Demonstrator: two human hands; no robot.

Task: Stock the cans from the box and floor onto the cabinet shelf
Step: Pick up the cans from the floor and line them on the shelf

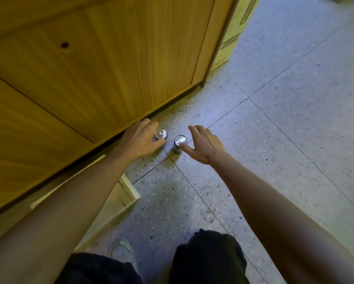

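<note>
Left can (161, 133): small cylinder, silver lid facing up, dark side wall. Upright on the speckled floor (274, 140), close to the cabinet's lower edge. Clasped between thumb and curled fingers of the left hand (140, 140).

Right can (180, 140): same type, upright on the floor at a tile joint, just beside the left can and apart from it. Thumb tip of the spread right hand (204, 144) at its near edge.

Cabinet (90, 68): yellow-brown wood-grain panels, dark seams, one small round hole.

Box (127, 191): pale cardboard, top flap raised, on the floor against the cabinet front, near both cans.
</note>
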